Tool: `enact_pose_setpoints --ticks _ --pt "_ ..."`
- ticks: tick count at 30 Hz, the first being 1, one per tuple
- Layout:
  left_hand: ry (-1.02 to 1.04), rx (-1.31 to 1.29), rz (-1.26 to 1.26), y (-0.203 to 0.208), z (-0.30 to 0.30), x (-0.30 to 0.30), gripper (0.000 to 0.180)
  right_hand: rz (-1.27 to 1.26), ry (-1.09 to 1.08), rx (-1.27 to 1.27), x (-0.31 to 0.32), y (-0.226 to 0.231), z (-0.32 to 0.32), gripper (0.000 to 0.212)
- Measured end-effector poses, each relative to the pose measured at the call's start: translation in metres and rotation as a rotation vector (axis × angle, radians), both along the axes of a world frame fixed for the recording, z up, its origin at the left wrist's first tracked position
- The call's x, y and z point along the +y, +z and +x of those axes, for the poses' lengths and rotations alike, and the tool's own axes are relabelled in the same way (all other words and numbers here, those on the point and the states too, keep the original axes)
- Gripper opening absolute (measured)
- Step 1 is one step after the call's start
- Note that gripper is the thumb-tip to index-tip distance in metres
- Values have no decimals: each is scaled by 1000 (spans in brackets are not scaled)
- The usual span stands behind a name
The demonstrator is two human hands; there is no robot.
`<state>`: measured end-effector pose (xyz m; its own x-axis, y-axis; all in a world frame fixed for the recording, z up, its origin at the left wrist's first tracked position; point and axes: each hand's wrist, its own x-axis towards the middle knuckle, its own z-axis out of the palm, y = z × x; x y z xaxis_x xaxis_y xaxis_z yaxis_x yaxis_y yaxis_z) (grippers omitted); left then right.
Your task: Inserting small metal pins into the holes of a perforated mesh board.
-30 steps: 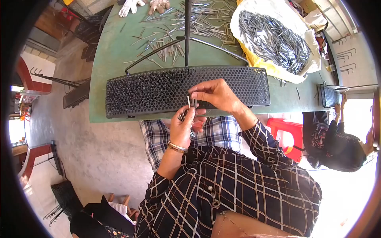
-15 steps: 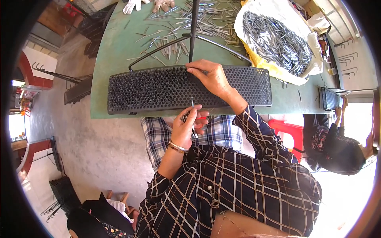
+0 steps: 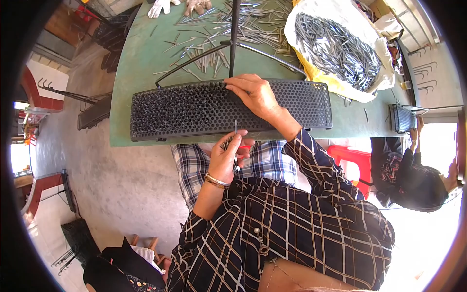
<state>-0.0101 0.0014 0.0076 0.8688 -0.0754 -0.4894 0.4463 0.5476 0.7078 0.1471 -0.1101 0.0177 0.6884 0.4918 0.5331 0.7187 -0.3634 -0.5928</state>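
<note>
A long black perforated rack [image 3: 296, 104] lies across the near side of the green table. The holes in its left half are crowded with dark upright pieces [image 3: 170, 109]; the right-hand holes look bare. Below the rack's front edge, my left hand [image 3: 224, 158] is closed round a bunch of slim metal rods [image 3: 236, 127], one of which sticks up past the thumb. Something red shows by its fingers. My right hand [image 3: 255, 97] reaches over the middle of the rack, fingertips together at the far row of holes. Whatever those fingertips grip is hidden.
Behind the rack rises a black metal frame [image 3: 234, 39] with slanting braces. Loose rods [image 3: 209, 58] litter the green table [image 3: 131, 68], and a white-yellow sack [image 3: 316, 73] full of them stands at right. Gloves [image 3: 163, 7] lie far left. Another person [image 3: 413, 180] works at right by a red stool [image 3: 350, 155].
My right hand has shifted slightly left along the rack's far edge. The left hand and its rods have barely moved.
</note>
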Motion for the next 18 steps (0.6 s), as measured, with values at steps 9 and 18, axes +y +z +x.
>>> enact_pose_setpoints --ticks 9,18 --pt "-9 -17 -43 -2 0 0 27 -37 0 -30 -3 -6 -1 20" --pt "-5 16 -70 0 1 -1 26 -60 -32 -91 1 -4 0 15"
